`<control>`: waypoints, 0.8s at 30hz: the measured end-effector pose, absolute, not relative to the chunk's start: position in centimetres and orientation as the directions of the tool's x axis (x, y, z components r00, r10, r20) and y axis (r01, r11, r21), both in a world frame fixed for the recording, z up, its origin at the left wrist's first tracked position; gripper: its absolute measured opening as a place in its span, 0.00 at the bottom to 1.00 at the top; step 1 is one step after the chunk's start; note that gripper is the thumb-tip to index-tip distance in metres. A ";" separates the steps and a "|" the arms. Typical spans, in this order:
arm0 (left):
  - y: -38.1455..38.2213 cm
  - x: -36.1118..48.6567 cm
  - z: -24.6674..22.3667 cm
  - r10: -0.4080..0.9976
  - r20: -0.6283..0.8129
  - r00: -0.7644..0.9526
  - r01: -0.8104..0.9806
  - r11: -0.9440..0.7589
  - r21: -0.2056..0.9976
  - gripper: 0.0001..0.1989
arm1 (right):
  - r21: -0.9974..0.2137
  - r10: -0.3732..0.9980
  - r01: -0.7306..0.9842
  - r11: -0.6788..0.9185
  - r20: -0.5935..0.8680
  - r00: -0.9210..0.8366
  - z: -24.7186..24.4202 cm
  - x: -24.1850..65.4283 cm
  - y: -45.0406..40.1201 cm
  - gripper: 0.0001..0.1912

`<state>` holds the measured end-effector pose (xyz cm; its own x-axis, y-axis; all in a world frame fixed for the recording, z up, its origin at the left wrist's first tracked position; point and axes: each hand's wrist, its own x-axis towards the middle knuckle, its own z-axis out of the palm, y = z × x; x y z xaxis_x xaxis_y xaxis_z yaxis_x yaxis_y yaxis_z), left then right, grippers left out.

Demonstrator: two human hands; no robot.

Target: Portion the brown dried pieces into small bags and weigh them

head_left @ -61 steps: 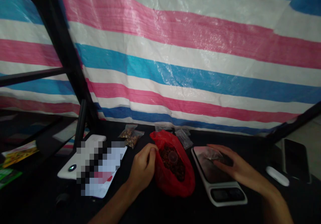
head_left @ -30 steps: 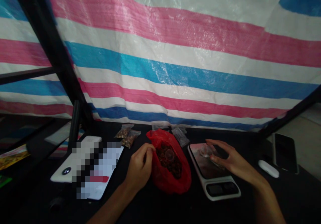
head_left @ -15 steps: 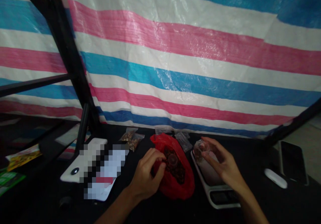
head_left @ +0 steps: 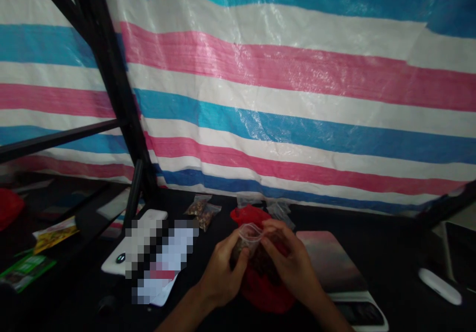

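Striped sheeting (head_left: 282, 84) backs a dark desk (head_left: 394, 252). One small clear bag (head_left: 250, 233), pinched by the left hand (head_left: 225, 267), its mouth gripped by the right hand (head_left: 292, 257), is above the red bag (head_left: 266, 295); uneven grip could buckle its limp film, spilling anything inside toward the scale (head_left: 334, 260).

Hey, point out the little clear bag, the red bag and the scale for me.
Clear bag (head_left: 250, 234): head view, just below its rim.
Red bag (head_left: 266, 295): head view, lower side.
Scale (head_left: 332, 261): head view, top plate.
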<state>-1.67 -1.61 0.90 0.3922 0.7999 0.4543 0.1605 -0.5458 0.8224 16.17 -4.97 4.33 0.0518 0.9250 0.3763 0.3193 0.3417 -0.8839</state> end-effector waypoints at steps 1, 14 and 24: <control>-1.7 -1.7 1.0 0.795 0.453 0.403 0.164 -0.550 0.819 0.17 | -0.871 0.921 0.345 0.348 0.387 0.048 4.3 16.4 -4.9 0.07; -1.3 -1.2 1.2 0.885 0.362 0.292 0.034 -0.388 0.921 0.15 | -0.833 0.885 0.377 0.405 0.461 0.069 4.0 16.0 -5.1 0.07; -1.5 -0.8 1.7 0.861 0.445 0.246 0.054 -0.471 0.881 0.11 | -0.856 0.920 0.396 0.332 0.388 0.065 4.0 15.2 -5.2 0.11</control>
